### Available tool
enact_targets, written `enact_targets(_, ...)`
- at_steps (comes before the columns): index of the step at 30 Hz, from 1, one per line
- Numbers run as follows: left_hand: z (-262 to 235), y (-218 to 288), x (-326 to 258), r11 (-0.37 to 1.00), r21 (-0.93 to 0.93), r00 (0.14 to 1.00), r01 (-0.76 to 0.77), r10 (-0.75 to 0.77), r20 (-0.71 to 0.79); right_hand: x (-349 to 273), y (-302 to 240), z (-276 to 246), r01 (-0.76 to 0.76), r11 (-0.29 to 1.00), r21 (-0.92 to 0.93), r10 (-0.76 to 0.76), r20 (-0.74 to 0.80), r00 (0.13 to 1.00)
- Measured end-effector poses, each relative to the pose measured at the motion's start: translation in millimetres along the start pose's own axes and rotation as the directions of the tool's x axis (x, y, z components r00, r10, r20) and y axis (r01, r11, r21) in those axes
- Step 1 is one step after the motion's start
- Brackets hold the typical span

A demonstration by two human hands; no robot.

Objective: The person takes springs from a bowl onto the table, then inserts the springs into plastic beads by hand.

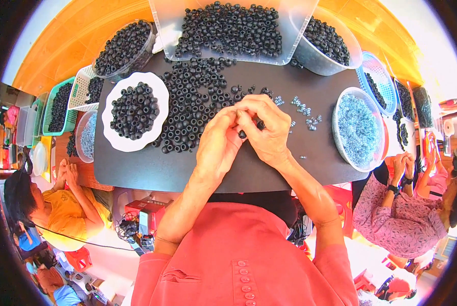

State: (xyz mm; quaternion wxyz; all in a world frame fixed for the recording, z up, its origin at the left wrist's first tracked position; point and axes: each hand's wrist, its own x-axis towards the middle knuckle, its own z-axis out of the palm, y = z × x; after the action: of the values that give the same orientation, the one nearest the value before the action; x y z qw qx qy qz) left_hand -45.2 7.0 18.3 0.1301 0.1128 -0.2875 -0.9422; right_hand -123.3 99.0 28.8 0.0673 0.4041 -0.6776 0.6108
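My left hand [219, 140] and my right hand [266, 133] meet over the dark table, fingertips pinched together. What the left fingertips grip is hidden. Black round pieces with holes [260, 124] show in the curl of my right fingers, one of them at the gap between the hands. Many more loose black pieces [187, 122] spread across the table beside and beyond my left hand. To the right of my right hand lie several small coiled springs [302, 109].
A white scalloped plate [107, 113] of black pieces stands at left. A clear tray [159, 30] and tubs [310, 57] of black pieces line the far edge. At right is a round tub [336, 127] of springs. Co-workers [70, 214] sit on both sides.
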Motion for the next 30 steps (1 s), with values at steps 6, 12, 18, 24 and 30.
enact_targets(6, -0.9, 8.3, 3.4, 0.916, -0.358, 0.983, 0.182, -0.161, 0.088, 2.1, -2.8, -6.9, -0.228, 0.915, 0.333, 0.274, -0.097, 0.957)
enact_targets(12, -5.2, 8.3, 0.5, 0.997, -0.056, 0.997, 0.062, -0.059, 0.045, 3.5, -3.0, -11.7, -0.241, 0.875, 0.42, 0.302, -0.084, 0.949)
enact_targets(18, -8.5, 8.7, -0.7, 0.986, -0.084, 0.98, 0.146, -0.132, 0.147, 3.4, -2.4, -15.6, -0.257, 0.874, 0.413, 0.294, -0.027, 0.955)
enact_targets(24, -18.0, 8.8, 5.8, 0.985, -0.123, 0.969, 0.124, -0.093, 0.229, 4.6, -2.8, -16.3, -0.25, 0.886, 0.39, 0.268, 0.008, 0.963)
enact_targets(30, -8.3, 11.3, 1.3, 0.998, -0.002, 0.988, 0.067, -0.066, 0.139, 4.0, -0.2, -14.0, -0.265, 0.88, 0.393, 0.28, 0.021, 0.96)
